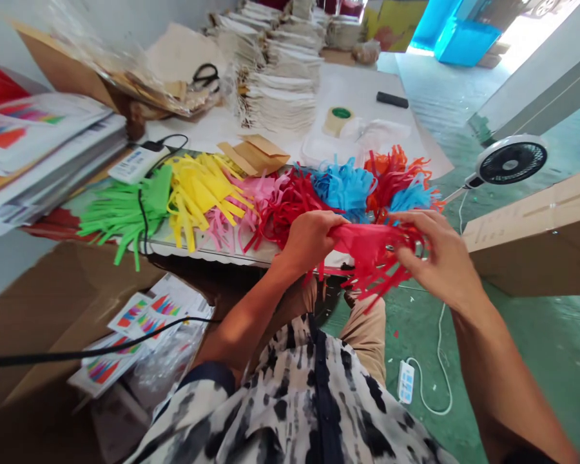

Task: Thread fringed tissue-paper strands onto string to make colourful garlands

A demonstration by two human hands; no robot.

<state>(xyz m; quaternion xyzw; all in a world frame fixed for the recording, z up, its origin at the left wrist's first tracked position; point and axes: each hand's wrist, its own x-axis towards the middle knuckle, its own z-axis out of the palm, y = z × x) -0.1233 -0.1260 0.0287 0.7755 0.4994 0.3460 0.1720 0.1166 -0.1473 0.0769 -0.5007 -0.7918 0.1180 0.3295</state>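
Note:
A pinkish-red tissue paper tassel (365,248) is stretched between my two hands at the table's front edge, its cut strips hanging down. My left hand (312,238) is closed on the tassel's left end. At the fringed right side, my right hand (432,254) has its thumb and fingers around the strips. Behind them on the table lies a row of fringed tassels: green (125,206), yellow (198,193), pink (244,209), dark red (287,203), blue (345,187) and orange-red (399,167). Some of the dark red tassel is hidden by my left hand.
Stacked paper bundles (283,84), a tape roll (341,116) and scissors (205,76) are on the table (338,84). A fan (512,161) and cardboard box (536,225) stand at right. A black cable (101,351) crosses at left; a power strip (406,381) lies on the floor.

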